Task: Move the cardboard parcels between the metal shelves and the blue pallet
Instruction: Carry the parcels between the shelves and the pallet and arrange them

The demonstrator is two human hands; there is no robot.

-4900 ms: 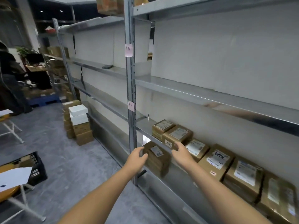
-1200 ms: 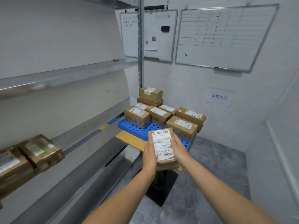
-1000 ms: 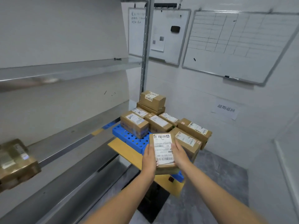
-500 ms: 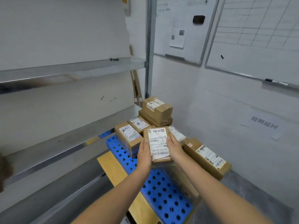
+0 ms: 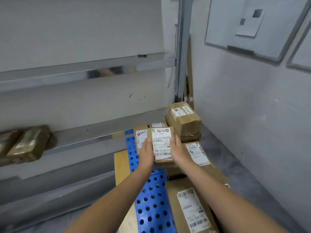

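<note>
While reaching out over the blue pallet (image 5: 151, 204), clasps the carried parcel (image 5: 161, 143) between left hand (image 5: 146, 153) and right hand (image 5: 178, 152), one on each long side. Lays left fingers (image 5: 149, 143) along the left edge and right fingers (image 5: 173, 142) along the right edge, pressing inward. Hides the fingertips under the box, so cannot tell how far they curl there. Carries it level, white label up, barcode end toward the body.

Hangs among the boxes at the pallet's far end, overlapping the handwritten-label parcel (image 5: 141, 140) just to its left. Cannot tell whether it touches anything beneath.

Shows, behind and to the right, a stack of two parcels (image 5: 184, 118) in the corner, the top one turned a little off the lower one. Shows a long parcel (image 5: 196, 153) just beside the right hand, and a near parcel (image 5: 190, 209) at the pallet's near right, partly under the right forearm. Leaves bare perforated blue between the two forearms. Sits on a tan board (image 5: 121, 165) that sticks out along the pallet's left side.

Has metal shelves (image 5: 84, 137) along the left, ending at an upright post (image 5: 182, 47) by the corner. Has two shelf parcels (image 5: 27, 143), brown and blurred, on the lower shelf at far left, well apart from the pallet.

Has a whiteboard (image 5: 249, 26) on the right wall, a paper sheet fixed to it, and grey floor (image 5: 235, 165) below.
</note>
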